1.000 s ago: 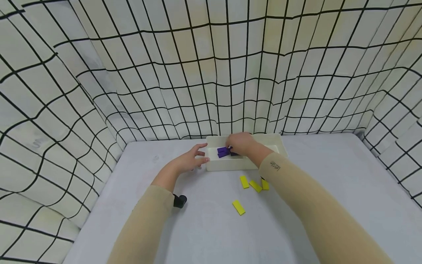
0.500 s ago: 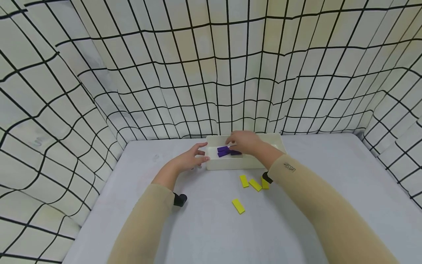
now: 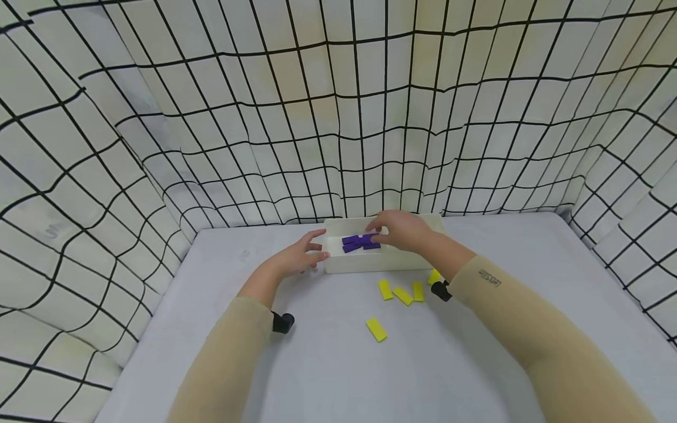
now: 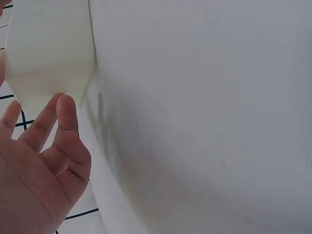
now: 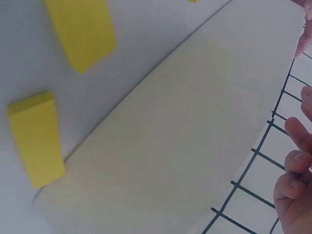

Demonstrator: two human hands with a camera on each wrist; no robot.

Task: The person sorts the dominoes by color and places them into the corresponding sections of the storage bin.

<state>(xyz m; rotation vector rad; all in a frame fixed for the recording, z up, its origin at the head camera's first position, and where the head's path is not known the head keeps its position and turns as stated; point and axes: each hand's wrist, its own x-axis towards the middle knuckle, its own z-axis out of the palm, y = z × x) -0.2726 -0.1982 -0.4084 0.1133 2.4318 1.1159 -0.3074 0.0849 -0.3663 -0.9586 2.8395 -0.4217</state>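
Note:
A long white plastic bin (image 3: 381, 262) stands at the back of the table with several purple blocks (image 3: 351, 248) grouped in its left half. My left hand (image 3: 292, 258) is at the bin's left end, fingers spread and fingertips right at the end wall. In the left wrist view the left hand's fingers (image 4: 67, 114) lie against that pale wall, not curled round it. My right hand (image 3: 403, 230) is over the bin, thumb and fingers parted beside the purple blocks. In the right wrist view the right hand (image 5: 297, 180) shows loosely bent fingers with nothing visible between them.
Several yellow blocks (image 3: 403, 296) lie on the white table (image 3: 328, 376) in front of the bin, one nearer the person. Another yellow block (image 3: 434, 277) is by the right wrist's black camera (image 3: 441, 291). Black netting (image 3: 349, 135) over white walls encloses the table.
My right hand has drawn back to the right from the purple blocks, showing more of them and another yellow block by the wrist. The left hand stays at the bin's end. The head view shifts slightly.

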